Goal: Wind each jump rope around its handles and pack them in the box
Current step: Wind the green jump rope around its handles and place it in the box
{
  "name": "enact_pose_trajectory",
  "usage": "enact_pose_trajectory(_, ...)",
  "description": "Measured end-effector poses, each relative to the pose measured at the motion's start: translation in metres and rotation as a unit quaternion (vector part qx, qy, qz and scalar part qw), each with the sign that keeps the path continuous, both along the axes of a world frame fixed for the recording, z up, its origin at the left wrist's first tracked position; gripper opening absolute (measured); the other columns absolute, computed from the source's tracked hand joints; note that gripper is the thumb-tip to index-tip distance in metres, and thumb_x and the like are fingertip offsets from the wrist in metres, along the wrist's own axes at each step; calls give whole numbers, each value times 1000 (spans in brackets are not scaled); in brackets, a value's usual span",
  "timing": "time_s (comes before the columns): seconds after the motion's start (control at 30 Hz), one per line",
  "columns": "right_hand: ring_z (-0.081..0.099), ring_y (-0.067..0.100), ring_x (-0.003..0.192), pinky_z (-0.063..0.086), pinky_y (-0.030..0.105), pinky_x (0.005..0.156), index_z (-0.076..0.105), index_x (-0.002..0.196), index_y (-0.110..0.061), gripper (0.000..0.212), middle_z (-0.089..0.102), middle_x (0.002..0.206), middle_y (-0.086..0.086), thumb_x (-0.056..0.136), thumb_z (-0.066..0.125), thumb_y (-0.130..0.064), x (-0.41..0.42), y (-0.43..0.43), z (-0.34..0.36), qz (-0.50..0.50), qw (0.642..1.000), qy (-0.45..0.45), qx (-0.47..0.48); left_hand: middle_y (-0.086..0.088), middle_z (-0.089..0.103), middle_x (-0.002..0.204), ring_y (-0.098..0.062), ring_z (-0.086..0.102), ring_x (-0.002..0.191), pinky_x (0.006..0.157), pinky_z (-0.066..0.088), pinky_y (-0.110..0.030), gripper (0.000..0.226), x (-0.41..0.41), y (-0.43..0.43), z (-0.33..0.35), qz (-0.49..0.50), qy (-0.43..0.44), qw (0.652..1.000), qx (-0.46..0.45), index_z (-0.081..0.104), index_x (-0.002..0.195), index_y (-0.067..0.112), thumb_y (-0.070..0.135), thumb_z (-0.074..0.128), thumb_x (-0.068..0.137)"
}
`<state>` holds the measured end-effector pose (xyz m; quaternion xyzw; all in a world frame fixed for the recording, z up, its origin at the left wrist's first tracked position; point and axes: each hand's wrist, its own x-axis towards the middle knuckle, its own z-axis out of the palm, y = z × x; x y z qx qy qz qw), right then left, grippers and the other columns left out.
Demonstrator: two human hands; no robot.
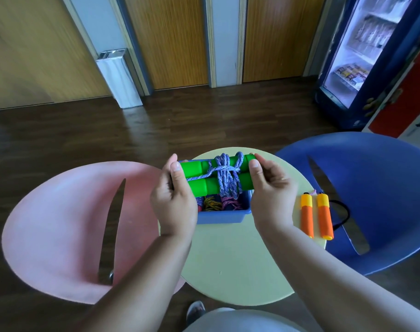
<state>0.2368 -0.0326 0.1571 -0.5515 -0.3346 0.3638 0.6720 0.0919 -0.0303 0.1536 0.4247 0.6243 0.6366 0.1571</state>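
Head view, single frame.

- Green-handled jump rope (196, 169): the two green handles lie side by side, level, running left to right. Purple-and-white cord (226, 179) is wound round their middle, with one strand crossing diagonally.
- Left hand (174, 202): grips the left end of the handle pair, thumb on the near face and fingers (168, 165) curled round the far side, clamped on the handles.
- Right hand (272, 200): grips the right end the same way, thumb on the near face and fingers clamped round the end.
- Position: the bundle is held in the air just above the blue box (224, 216), over its far half. I cannot tell whether it touches the rim.
- Box: stands at the middle of the round, pale yellow-green counter (228, 264). It holds wound cords, one yellow (211, 204) and one pink (230, 202). The rest is hidden by the hands.
- Orange-handled jump rope (316, 218): its two handles lie parallel on the counter, right of the box near the right edge. A dark cord loops off just beside them.
- Surroundings: pink chair (60, 224) left, blue chair (383, 188) right, lit glass-door cooler (362, 56) far right, dark wood floor.
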Motion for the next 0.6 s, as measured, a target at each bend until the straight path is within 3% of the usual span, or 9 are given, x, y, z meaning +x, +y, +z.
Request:
enact_pose_trajectory(0.13,67,-6,94,50,9,80,66,109,-22,7,72,106,-3,102,63,-22,1,-8,-11,13,999,18,-29,9,72,108,27,57,97,84,38,2,30,-7,5,-5,-33,30,999,1,74,124,8,19,51,108)
enact_pose_trajectory(0.23,65,3,103,48,10,81,62,112,-19,19,68,112,-1,100,65,-33,0,-7,-12,-1,998,46,-35,11,70,110,31,55,95,82,37,3,30,-2,10,-5,-25,9,1000,-13,73,125,9,21,50,108)
enact_pose_trajectory(0.3,66,3,94,49,12,78,64,108,-17,23,70,108,2,96,71,-35,0,-2,-7,-13,997,61,-35,9,71,113,30,55,94,81,38,3,29,4,12,-2,8,-14,1000,-3,71,127,8,21,54,107)
enact_pose_trajectory(0.37,65,-4,84,47,7,72,67,103,-15,24,71,101,-2,94,73,-37,2,2,-3,-16,998,49,-41,4,72,108,18,62,93,79,42,-2,29,7,14,0,31,-41,999,11,68,127,5,21,59,105)
enact_pose_trajectory(0.47,60,-17,77,41,0,67,66,105,-14,27,68,99,-10,95,71,-38,5,4,-3,-17,998,44,-44,-18,70,100,-24,67,93,77,51,-28,41,11,16,0,14,-36,999,6,67,115,-3,35,62,102)
enact_pose_trajectory(0.5,58,-20,76,40,-1,67,65,106,-14,27,67,99,-12,96,69,-39,5,5,-4,-15,998,38,-45,-17,71,105,-27,66,98,82,51,-32,46,13,17,-1,3,-25,1000,-4,67,117,-1,42,61,100)
enact_pose_trajectory(0.6,56,-21,80,39,-1,71,62,107,-13,28,65,100,-11,99,65,-40,5,8,-4,-9,999,11,-46,-3,66,124,-14,58,115,96,41,-19,55,23,15,1,3,-17,999,-38,63,130,7,49,65,94)
